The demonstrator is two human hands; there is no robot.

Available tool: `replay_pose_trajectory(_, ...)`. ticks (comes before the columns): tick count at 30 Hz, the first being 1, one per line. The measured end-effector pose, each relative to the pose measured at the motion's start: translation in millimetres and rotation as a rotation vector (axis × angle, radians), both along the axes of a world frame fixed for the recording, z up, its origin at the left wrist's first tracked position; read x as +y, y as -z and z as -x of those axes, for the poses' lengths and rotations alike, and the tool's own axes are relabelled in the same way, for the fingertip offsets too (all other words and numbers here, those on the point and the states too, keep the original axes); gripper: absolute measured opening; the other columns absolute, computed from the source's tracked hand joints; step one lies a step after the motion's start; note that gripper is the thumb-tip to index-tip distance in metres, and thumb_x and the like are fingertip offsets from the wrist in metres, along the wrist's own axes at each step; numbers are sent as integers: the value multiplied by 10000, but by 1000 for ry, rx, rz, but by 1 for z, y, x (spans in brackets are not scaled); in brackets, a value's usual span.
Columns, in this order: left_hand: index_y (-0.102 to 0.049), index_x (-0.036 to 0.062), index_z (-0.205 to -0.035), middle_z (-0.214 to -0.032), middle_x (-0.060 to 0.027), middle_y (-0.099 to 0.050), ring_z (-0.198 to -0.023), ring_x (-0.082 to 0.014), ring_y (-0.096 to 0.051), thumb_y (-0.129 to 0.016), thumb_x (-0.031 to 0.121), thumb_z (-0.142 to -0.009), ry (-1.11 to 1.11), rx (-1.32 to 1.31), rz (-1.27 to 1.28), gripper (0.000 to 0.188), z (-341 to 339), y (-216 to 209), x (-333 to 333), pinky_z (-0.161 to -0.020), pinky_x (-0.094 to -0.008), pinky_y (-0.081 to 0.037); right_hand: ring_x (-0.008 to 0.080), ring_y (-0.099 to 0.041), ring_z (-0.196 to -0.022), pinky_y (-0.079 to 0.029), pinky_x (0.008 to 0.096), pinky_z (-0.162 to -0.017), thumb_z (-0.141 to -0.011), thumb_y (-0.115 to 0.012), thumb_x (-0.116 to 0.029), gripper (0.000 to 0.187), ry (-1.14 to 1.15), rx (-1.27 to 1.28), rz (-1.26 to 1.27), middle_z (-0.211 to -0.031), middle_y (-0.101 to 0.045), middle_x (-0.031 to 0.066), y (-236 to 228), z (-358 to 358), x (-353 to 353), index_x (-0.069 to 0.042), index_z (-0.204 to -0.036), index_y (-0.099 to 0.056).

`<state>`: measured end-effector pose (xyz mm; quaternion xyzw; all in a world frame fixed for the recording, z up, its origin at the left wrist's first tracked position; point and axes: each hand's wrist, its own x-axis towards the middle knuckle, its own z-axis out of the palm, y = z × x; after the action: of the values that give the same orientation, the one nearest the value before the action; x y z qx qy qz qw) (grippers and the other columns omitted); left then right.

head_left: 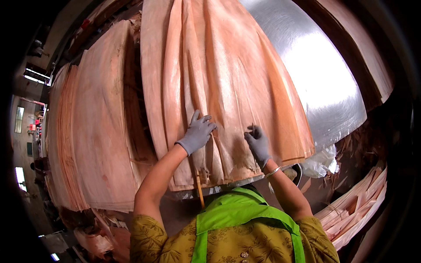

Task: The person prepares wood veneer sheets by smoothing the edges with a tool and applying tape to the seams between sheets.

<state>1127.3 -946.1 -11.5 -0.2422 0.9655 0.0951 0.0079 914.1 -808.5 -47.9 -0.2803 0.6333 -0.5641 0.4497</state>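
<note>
A large, wavy sheet of pinkish-tan wood veneer [237,87] lies in front of me, its long folds running away from my body. Its near edge is ragged. My left hand [197,133], in a grey glove, rests on a raised fold with its fingers apart. To the right, my right hand [257,142], gloved too, is over the near part of the sheet. Its fingers are curled together, and whatever they may pinch is too small to make out. Beneath the veneer, a shiny metal tabletop [324,83] shows at the right.
A stack of veneer sheets [98,118] stands on the left. A thin tan stick [199,190] pokes out at the near edge. Crumpled clear plastic [322,162] hangs below the metal's right corner. More veneer strips [357,204] lie at the lower right, with scraps around them.
</note>
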Motion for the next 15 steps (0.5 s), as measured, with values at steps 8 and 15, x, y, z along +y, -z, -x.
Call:
replay_pose_trajectory(8, -583, 34, -1077, -1186, -142, -563, -1218, -270, -461, -687, 101, -707, -84, 73, -22, 390, 6, 7, 0, -1121, -536, -197, 378, -623, -916, -500, 403, -766, -784, -643, -134, 325, -401, 393, -6, -958, -649, 204, -17, -44, -48, -61, -1088, -554)
replay_pose_trajectory(15, -511, 11, -1182, -1226, -142, -540, -1217, -271, -462, -725, 120, -665, -128, 94, -61, 571, 3, 14, -1, -1128, -516, -199, 401, -605, -908, -488, 436, -742, -782, -648, -182, 297, -420, 460, -80, -939, -640, 205, -9, -51, -52, -73, -1040, -550)
